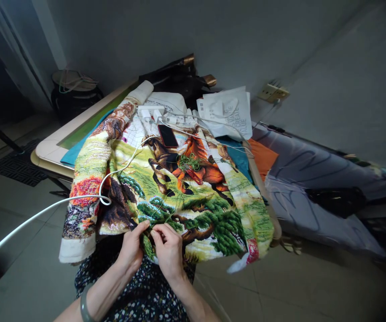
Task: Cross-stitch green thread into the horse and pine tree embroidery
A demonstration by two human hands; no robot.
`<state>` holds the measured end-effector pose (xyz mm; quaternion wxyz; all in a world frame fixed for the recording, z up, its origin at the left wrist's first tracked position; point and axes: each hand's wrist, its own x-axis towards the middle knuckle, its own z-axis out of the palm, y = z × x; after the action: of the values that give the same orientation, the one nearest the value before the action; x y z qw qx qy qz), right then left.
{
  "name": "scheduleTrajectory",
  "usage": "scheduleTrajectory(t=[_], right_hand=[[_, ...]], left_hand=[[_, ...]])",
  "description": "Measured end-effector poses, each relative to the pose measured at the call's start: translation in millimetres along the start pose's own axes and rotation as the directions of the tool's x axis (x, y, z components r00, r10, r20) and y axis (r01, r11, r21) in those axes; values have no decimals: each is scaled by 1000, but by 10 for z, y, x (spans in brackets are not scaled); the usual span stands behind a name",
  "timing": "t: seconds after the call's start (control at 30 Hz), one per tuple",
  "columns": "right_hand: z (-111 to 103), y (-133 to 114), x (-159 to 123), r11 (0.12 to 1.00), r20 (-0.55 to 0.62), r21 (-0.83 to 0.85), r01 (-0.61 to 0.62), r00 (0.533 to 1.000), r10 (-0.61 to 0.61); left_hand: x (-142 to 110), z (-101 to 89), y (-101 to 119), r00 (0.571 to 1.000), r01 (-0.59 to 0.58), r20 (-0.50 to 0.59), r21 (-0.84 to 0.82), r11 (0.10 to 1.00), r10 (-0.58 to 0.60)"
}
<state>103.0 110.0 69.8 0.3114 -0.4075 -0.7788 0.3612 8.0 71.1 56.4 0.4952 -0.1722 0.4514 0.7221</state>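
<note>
A large cross-stitch cloth (166, 192) with brown horses, green trees and red flowers drapes from a small table toward my lap. My left hand (133, 247) grips the cloth's near edge, thumb on top. My right hand (169, 248) is pinched closed just beside it at the same edge, on the green tree area; a thin green thread (174, 210) runs up from the fingers. A tangle of green thread (189, 162) lies on the horses.
A dark phone (168, 135) and white chargers (151, 112) lie on the cloth's far part. A white cable (39, 214) runs off to the left. White printed paper (228, 112) and dark bags sit behind. A grey mattress (313, 188) lies right, tiled floor around.
</note>
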Motion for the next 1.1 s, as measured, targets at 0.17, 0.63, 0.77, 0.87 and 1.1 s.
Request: scheduleTrajectory(t=[0.17,0.63,0.77,0.87,1.1], right_hand=[[5,13,20,1000,-3,16,-10,1000,10],[-3,-9,72,996,1,-32,81,997,-81],[-22,-3,30,998,15,0,60,998,-60],[-43,-4,-4,999,36,19,42,998,-42],[-27,10,64,998,-11,54,24,1000,-23]], left_hand=[[4,-12,-1,1000,4,4,-9,1000,-4],[-5,-16,23,998,51,39,-14,999,-50],[8,-25,35,995,83,56,-43,996,-80],[21,-27,45,991,116,70,-58,992,-112],[-6,-33,42,989,113,106,-59,992,-107]])
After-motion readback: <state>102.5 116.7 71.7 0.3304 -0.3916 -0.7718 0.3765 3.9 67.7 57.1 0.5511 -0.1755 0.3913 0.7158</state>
